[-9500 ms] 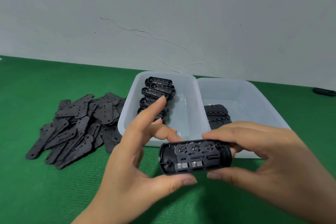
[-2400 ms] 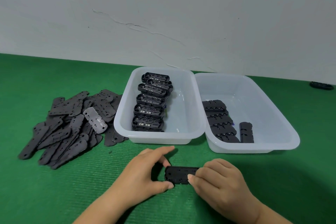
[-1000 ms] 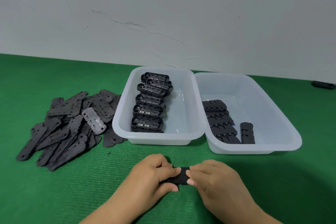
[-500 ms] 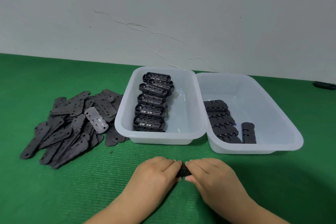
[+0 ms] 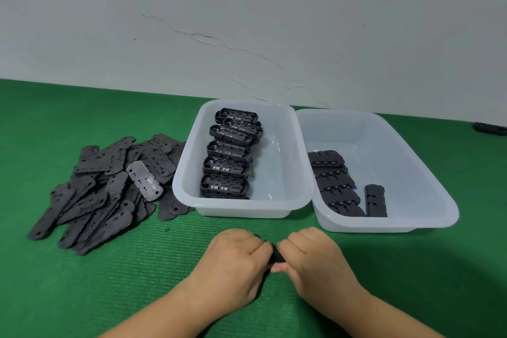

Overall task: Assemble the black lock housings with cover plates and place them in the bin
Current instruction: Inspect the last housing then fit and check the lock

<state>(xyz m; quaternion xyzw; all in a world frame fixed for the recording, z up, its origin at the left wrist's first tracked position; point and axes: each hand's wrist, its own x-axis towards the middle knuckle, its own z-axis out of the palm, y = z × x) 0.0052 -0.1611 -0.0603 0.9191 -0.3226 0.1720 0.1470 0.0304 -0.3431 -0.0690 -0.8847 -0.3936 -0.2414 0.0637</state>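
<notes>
**Press-fit in progress: seating and handling risks**

Both hands are clenched over a single lock housing on the green surface, near the front edge of the view. The left hand covers its left end, fingers curled down over it; the right hand grips the right end likewise. Only a narrow black strip of the part shows between the knuckles, so whether a cover plate is on it, and how well it is seated, cannot be told.

Risks, as judged from this position:
- Uneven pressure from the two hands could leave the plate seated at one end and proud at the other.
- The hands hide the joint, so a misaligned plate could go unnoticed into the bin.
- The ribbed mat is soft; the housing may rock or slide under load.
- Fingertips sit close to the closing edges and could be nipped.

Surroundings: a loose heap of dark cover plates lies to the left, with one pale plate on top. Just beside it stands a translucent bin with open housings in a row. A second bin, touching the first, holds closed assemblies. A small dark object lies at the far right. Behind is a grey wall, cracked.
</notes>
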